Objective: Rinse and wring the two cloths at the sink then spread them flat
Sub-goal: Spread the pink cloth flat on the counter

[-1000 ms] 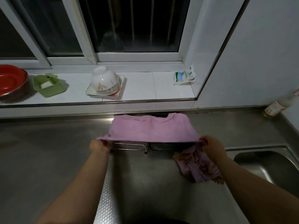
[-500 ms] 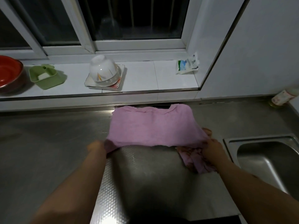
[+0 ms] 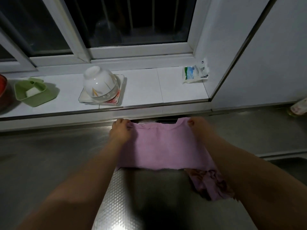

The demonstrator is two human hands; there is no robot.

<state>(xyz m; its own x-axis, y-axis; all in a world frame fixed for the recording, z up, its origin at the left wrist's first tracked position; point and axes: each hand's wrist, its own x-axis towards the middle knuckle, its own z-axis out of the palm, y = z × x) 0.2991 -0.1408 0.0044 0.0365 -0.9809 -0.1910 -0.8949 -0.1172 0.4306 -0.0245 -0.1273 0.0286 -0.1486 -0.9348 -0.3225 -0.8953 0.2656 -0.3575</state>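
- The right hand [image 3: 196, 124] is blurred; its thumb seems to pinch the far right corner of the pink cloth [image 3: 164, 146], though the fingers are hard to make out.
- The left hand [image 3: 120, 130] pinches the far left corner with curled fingers.
- The pink cloth lies spread on the steel desk [image 3: 49, 155], its far edge near the back wall.
- A second, crumpled cloth [image 3: 211, 185] lies at the near right corner, partly hidden by the right forearm.
- The sink [image 3: 287, 161] is cut off at the right edge.
- On the tiled windowsill [image 3: 141, 90]: an upturned white bowl [image 3: 99, 83] on a plate [image 3: 116, 98], a green soap dish [image 3: 33, 92], a packet [image 3: 195, 74].
- The window is dark.
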